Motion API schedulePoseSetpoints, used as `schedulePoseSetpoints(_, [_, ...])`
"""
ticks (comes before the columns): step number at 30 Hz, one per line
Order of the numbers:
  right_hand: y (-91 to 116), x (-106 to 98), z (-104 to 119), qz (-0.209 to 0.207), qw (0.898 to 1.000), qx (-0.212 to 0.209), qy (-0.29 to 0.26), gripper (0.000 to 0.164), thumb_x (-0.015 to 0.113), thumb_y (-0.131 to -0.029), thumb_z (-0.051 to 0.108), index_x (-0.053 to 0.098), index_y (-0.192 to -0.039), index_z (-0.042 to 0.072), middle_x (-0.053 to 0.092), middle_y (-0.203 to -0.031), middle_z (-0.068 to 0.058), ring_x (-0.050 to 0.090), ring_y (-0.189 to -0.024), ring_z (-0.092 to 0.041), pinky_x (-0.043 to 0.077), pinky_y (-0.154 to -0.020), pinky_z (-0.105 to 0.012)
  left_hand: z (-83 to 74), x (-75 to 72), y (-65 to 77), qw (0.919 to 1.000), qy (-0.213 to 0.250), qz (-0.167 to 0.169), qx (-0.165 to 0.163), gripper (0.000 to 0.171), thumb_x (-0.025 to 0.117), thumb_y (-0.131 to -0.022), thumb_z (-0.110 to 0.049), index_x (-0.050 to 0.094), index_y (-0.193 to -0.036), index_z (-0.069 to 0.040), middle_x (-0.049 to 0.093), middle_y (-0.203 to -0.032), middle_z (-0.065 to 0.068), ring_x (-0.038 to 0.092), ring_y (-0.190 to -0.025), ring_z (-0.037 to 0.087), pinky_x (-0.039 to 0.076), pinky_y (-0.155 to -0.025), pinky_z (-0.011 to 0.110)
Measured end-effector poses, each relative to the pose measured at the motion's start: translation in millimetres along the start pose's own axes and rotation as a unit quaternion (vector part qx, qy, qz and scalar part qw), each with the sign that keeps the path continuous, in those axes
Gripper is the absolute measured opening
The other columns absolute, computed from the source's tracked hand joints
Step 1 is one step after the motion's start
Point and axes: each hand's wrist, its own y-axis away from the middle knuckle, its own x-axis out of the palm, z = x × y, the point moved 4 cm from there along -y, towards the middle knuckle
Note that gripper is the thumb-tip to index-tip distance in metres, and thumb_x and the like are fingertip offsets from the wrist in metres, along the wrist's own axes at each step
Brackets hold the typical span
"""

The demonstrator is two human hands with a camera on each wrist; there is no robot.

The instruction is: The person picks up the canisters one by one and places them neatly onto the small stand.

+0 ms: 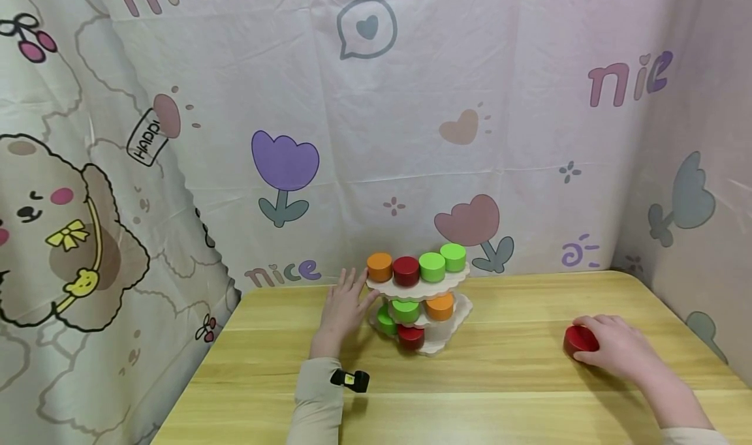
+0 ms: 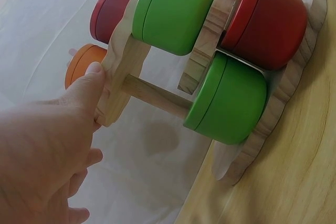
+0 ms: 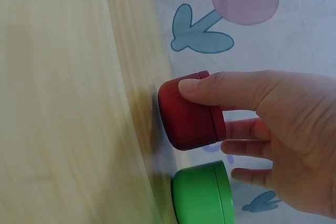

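A tiered wooden stand [image 1: 420,291] with scalloped edges bears small lidded jars in green, red and orange. My left hand [image 1: 343,308] is at its left end, thumb [image 2: 89,85] on the edge of the top tier beside an orange jar [image 2: 84,64]; the other fingers spread out, and the forefinger is partly hidden behind the board. Far to the right, my right hand [image 1: 623,347] holds a red jar [image 3: 191,111] between thumb and fingers, low over the table. Beside it in the right wrist view stands a green jar [image 3: 202,195], hidden from the head view.
The light wooden table [image 1: 493,399] runs back to a white printed curtain [image 1: 382,138], which also hangs along both sides. On the stand's lower tiers sit a green jar [image 2: 228,100] and a red jar [image 2: 270,22]. A black strap device [image 1: 350,380] is on the left wrist.
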Motion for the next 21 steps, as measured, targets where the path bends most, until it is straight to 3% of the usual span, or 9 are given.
schedulePoseSetpoints(11, [-1.8, 0.2, 27.1, -0.035, 0.999, -0.038, -0.003, 0.057, 0.085, -0.067, 0.034, 0.065, -0.113, 0.006, 0.065, -0.103, -0.018, 0.058, -0.093, -0.035, 0.05, -0.073, -0.054, -0.2, 0.3, 0.0, 1.0, 0.003, -0.002, 0.001, 0.072, 0.037, -0.097, -0.063, 0.03, -0.154, -0.021, 0.022, -0.162, 0.013, 0.012, -0.153, 0.034, 0.015, -0.119, 0.063])
schedulePoseSetpoints(21, [-3.3, 4.0, 60.0, -0.06, 0.996, -0.069, -0.003, 0.059, 0.085, -0.069, 0.038, 0.066, -0.116, 0.007, 0.066, -0.108, -0.014, 0.059, -0.1, -0.034, 0.05, -0.079, -0.055, -0.5, -1.0, 0.8, 1.0, 0.003, 0.001, -0.001, 0.071, 0.037, -0.097, -0.063, 0.029, -0.155, -0.022, 0.024, -0.162, 0.014, 0.012, -0.153, 0.034, 0.016, -0.119, 0.064])
